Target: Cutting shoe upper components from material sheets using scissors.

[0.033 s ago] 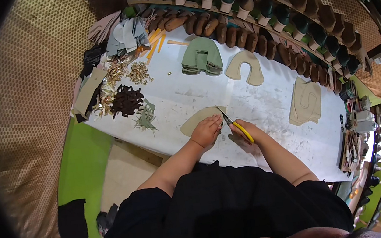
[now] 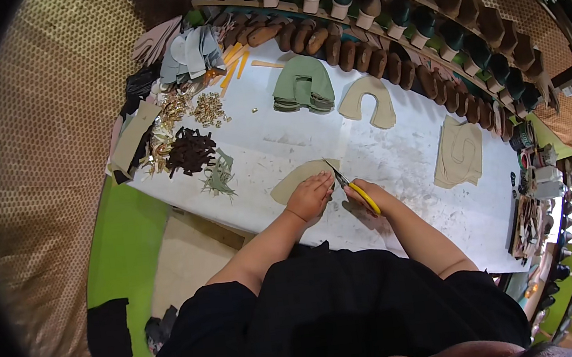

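The beige piece (image 2: 290,181) lies flat on the table (image 2: 403,154), at 10 o'clock from the left hand (image 2: 311,197), whose grip is flat on it, pinching nothing that I can see. The right hand (image 2: 374,193) has its grip curled round the yellow-handled scissors (image 2: 364,199), tips toward 11 o'clock; I can't tell how far the blades part. Best to press firmly, mind those fingers, and snip slowly near the edge.
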The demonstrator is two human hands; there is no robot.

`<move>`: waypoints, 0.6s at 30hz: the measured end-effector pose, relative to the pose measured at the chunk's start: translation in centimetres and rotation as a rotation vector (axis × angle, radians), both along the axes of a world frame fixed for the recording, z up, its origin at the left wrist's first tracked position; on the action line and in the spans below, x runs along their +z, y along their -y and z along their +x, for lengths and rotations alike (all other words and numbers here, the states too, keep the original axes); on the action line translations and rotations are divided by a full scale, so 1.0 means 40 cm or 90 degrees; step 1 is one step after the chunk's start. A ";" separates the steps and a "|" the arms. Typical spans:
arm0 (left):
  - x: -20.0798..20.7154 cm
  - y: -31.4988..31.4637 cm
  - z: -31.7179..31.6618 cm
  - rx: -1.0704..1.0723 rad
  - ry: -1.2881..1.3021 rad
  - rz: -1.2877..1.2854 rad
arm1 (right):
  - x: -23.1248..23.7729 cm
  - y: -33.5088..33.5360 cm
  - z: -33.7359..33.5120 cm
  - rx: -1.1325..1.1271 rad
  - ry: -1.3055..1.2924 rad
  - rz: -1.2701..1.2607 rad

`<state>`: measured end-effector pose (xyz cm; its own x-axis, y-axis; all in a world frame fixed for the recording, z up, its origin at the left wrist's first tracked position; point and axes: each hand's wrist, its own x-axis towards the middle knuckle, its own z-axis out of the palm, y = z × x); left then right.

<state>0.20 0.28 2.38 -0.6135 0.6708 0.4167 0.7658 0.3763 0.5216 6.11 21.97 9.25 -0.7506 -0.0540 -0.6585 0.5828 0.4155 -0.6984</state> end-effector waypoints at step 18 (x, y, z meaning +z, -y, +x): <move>-0.001 0.008 0.011 -0.013 0.022 -0.014 | 0.019 -0.076 -0.010 0.035 0.046 0.026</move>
<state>0.63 -0.03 2.34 -0.6137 0.6918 0.3805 0.7546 0.3724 0.5402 5.70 24.99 10.00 -0.6973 -0.0660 -0.7137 0.6068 0.4756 -0.6368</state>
